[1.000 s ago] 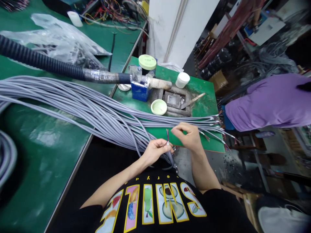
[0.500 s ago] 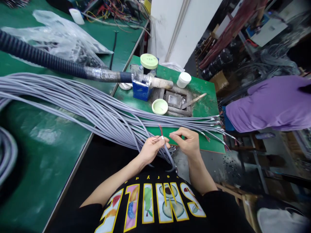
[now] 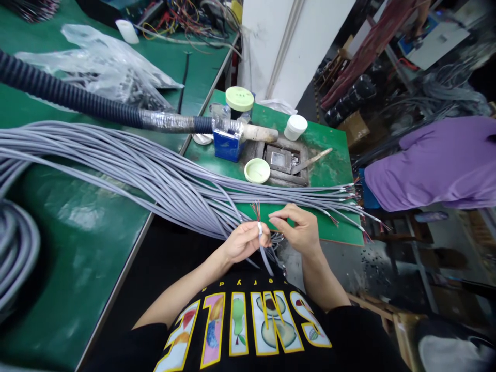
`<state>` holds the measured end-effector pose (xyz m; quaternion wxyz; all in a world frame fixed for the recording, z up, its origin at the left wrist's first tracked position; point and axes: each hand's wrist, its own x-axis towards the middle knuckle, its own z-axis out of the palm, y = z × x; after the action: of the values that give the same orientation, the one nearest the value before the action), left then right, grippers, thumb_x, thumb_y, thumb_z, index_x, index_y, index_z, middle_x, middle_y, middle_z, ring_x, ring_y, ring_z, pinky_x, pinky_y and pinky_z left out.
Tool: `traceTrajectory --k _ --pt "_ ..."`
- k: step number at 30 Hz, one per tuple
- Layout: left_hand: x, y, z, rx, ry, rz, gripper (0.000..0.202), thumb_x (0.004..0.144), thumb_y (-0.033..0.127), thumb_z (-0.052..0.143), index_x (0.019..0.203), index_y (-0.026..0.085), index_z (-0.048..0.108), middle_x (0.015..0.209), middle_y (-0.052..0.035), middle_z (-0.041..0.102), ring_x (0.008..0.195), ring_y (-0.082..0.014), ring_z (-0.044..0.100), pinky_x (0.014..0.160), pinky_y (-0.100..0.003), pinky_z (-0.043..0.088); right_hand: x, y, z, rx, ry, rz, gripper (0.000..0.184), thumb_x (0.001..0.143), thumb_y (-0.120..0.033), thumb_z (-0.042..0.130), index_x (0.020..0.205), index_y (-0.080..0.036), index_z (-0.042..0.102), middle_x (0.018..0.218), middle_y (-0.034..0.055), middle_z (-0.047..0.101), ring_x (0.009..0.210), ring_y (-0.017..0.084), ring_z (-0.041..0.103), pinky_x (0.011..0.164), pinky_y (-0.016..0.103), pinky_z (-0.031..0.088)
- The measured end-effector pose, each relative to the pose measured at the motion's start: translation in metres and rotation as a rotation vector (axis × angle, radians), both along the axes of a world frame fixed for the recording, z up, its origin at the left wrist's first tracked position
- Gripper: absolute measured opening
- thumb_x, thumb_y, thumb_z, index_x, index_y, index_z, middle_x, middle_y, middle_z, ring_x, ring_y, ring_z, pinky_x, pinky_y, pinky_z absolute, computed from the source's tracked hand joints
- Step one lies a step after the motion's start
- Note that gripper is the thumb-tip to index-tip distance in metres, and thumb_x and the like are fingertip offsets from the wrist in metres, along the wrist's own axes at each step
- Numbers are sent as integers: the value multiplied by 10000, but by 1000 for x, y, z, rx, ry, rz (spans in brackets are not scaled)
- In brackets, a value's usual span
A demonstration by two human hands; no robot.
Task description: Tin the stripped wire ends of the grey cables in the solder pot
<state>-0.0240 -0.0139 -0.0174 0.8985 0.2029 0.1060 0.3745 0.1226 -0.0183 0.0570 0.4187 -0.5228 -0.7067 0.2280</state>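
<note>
Closest to the body, the person's left hand (image 3: pixel 244 243) pinches a grey cable (image 3: pixel 265 261) between thumb and fingers at its white collar (image 3: pixel 259 226), so that the coloured wires (image 3: pixel 257 210) stand up above the grip while the sheath drops toward the shirt; gripping there likely steadies the stiff part and leaves the thin strands free. The right hand (image 3: pixel 297 227) hovers just beside the wires, thumb and forefinger drawn close together; whether something fine lies between them cannot be told. Just beyond, a thick bundle of grey cables (image 3: pixel 155 181) runs from the green table (image 3: pixel 112 232) onto a smaller green board (image 3: pixel 325 176), its ends fanned out at the right edge, probably to stop the tips tangling. Past it, a shallow pale green dish (image 3: pixel 257 170) stands beside a metal-framed recess (image 3: pixel 284 178), and a flat tool (image 3: pixel 313 159) leans there with its handle outward, presumably for easy picking up. A blue box (image 3: pixel 228 146) seems to prop the ribbed hose (image 3: pixel 96 111), apparently so its pale nozzle (image 3: pixel 261 133) faces the recess. A white tub (image 3: pixel 295 127) and a green-lidded jar (image 3: pixel 239 101) stand farther back; off to the right is a co-worker in purple (image 3: pixel 434 163).
</note>
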Motion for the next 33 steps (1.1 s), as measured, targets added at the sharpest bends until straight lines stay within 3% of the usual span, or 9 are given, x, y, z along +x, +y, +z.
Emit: traceTrajectory --k 9,25,33 --pt "0 1 -2 27 76 -22 351 670 486 748 685 147 658 500 14 493 545 -113 474 692 -315 447 0 0 -1 -24 3 -2 94 804 -233 624 747 -224 698 666 1 676 619 136 585 667 303 469" --pt "9 0 -2 96 256 61 384 604 489 791 617 118 691 533 -33 594 587 -132 533 648 -269 412 -6 7 4 -87 -13 -36 85 736 -273 700 740 -202 653 646 -14 609 624 133 562 656 284 459" --pt "8 -1 1 83 256 54 395 587 497 799 645 118 704 530 -29 604 562 -125 545 636 -267 419 -11 9 5 -156 132 -38 127 751 -241 667 641 -196 623 585 -21 587 561 116 538 593 261 453"
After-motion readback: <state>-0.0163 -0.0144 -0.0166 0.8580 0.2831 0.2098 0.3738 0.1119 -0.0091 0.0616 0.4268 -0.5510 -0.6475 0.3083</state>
